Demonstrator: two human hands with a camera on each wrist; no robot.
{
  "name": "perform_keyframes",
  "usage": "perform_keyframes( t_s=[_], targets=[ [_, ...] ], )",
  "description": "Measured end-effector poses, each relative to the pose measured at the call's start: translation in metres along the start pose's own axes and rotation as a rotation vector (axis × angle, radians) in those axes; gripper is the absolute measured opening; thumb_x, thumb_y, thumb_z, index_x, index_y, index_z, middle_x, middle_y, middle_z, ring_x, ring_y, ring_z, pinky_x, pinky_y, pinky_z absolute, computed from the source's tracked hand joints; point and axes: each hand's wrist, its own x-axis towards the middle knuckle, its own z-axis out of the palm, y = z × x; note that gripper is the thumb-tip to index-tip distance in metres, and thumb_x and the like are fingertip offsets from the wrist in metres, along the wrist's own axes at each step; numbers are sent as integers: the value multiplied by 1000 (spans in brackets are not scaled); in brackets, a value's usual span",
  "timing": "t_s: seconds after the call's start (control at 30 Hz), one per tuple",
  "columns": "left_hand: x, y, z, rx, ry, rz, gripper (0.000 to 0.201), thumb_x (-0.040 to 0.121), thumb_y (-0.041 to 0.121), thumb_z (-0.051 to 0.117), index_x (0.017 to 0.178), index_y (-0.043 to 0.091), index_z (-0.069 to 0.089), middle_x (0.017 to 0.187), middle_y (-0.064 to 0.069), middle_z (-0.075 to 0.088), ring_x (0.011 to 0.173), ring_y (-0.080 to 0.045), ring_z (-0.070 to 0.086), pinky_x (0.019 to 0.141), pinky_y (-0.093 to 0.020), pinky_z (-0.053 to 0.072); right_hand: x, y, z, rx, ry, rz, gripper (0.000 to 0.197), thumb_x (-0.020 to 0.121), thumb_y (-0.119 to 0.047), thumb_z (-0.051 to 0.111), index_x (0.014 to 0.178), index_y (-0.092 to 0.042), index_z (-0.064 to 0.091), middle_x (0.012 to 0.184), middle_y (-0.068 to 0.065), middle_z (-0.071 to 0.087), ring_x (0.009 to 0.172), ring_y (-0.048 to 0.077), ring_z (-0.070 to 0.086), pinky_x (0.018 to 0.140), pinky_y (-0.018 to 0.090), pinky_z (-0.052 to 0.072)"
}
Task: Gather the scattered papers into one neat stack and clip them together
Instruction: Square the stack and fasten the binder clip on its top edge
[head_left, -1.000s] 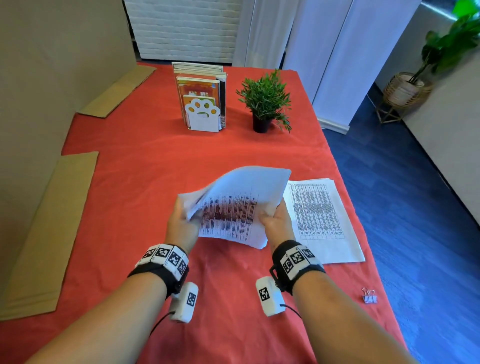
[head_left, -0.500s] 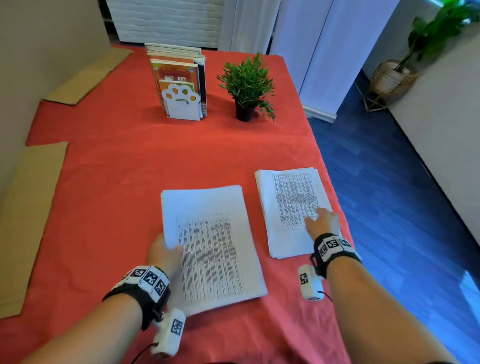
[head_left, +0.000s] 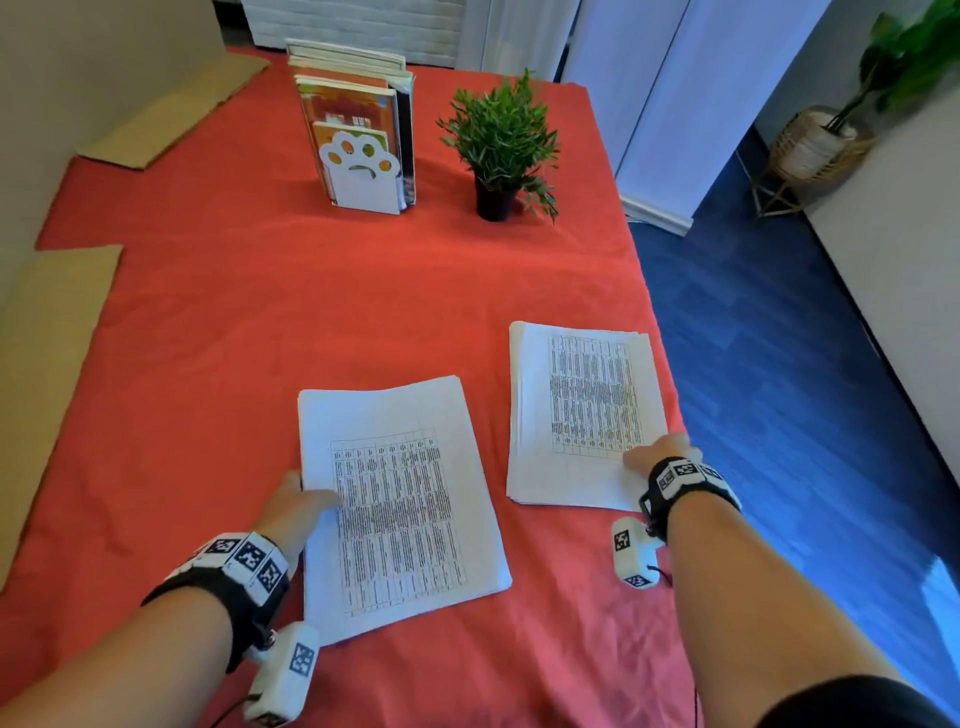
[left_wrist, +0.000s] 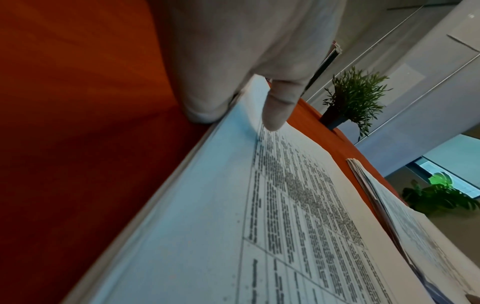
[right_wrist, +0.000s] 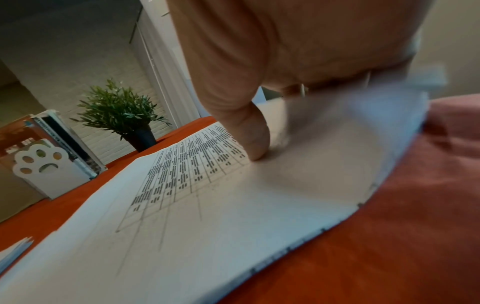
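Note:
Two stacks of printed sheets lie on the red tablecloth (head_left: 260, 312). The left stack (head_left: 395, 499) (left_wrist: 285, 226) sits slightly askew in front of me. My left hand (head_left: 311, 493) holds its left edge, thumb (left_wrist: 278, 111) on top and palm against the side. The right stack (head_left: 582, 410) (right_wrist: 207, 216) lies near the table's right edge. My right hand (head_left: 644, 457) pinches its near right corner, thumb (right_wrist: 249, 133) pressing down while the edge curls up over the fingers. No clip shows in any view.
A white paw-shaped bookend with books (head_left: 363, 145) and a small potted plant (head_left: 501, 145) stand at the back. Cardboard pieces (head_left: 47, 374) lie along the left side. The table's right edge (head_left: 670, 364) drops to a blue floor beside the right stack.
A second ago both hands held a sheaf in the air. It now lies on the cloth under my left hand. My right hand has gone to the right stack and lifted its corner.

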Motion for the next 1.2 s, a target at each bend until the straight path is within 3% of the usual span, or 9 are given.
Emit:
perform_keyframes(
  t_s=[0.1,0.23,0.43,0.53,0.67,0.83,1.0,1.13,1.2],
  targets=[
    [0,0,-2,-18,-26,-19,38,86,-2,55,119,10,41,109,-12,57,100,-32,56,84,-42,46,-1,-2,-1,49,-12,-12,66,76,-22,58,135,-6,36,131,18,42,119,38,48,102,48,42],
    [0,2,-3,-43,-23,-23,31,91,0,44,120,8,41,115,-19,57,104,-37,57,92,-50,46,-12,-8,-14,310,41,-227,56,78,-4,46,132,-20,43,103,13,56,88,32,55,75,35,45],
    [-5,4,-4,35,-31,-21,27,89,0,40,113,13,40,115,-18,56,107,-39,55,97,-55,44,-56,-39,-57,519,81,-461,26,80,-9,52,103,-18,60,96,9,64,92,31,62,76,35,49],
    [-11,8,-4,59,-28,0,29,89,-1,38,116,9,41,111,-17,56,105,-37,55,96,-52,45,-86,-50,-64,580,-8,-538,26,84,-10,55,108,-16,62,95,7,64,87,26,61,83,38,52],
    [-18,14,-3,69,-18,8,27,90,1,37,116,7,42,98,-14,56,92,-30,55,78,-39,48,-131,-54,-16,683,-269,-540,25,79,-12,63,104,-13,63,87,9,65,73,22,61,74,34,50],
    [-15,15,5,37,32,43,53,92,44,37,128,7,42,121,-13,56,110,-35,55,98,-44,44,-167,-40,69,539,-404,-471,30,85,-8,59,114,-13,60,100,10,67,95,28,67,84,37,54],
    [-30,16,10,204,72,109,40,91,2,43,130,2,34,120,-18,53,103,-33,54,82,-34,41,-183,-34,99,227,-335,-548,43,90,-25,55,129,-11,44,119,10,59,112,29,58,86,30,43],
    [-31,13,3,213,74,238,33,87,-3,43,115,15,40,106,-12,58,86,-26,54,74,-33,43,-183,-43,91,-11,-128,-559,47,90,-23,51,135,-19,41,133,10,41,122,33,43,99,40,38],
    [-37,18,-3,217,53,334,31,88,0,45,110,20,40,103,-7,60,86,-27,58,76,-35,48,-179,-48,77,151,-203,-566,53,85,-18,55,137,-20,41,134,8,42,124,31,42,104,42,37]
  ],
)
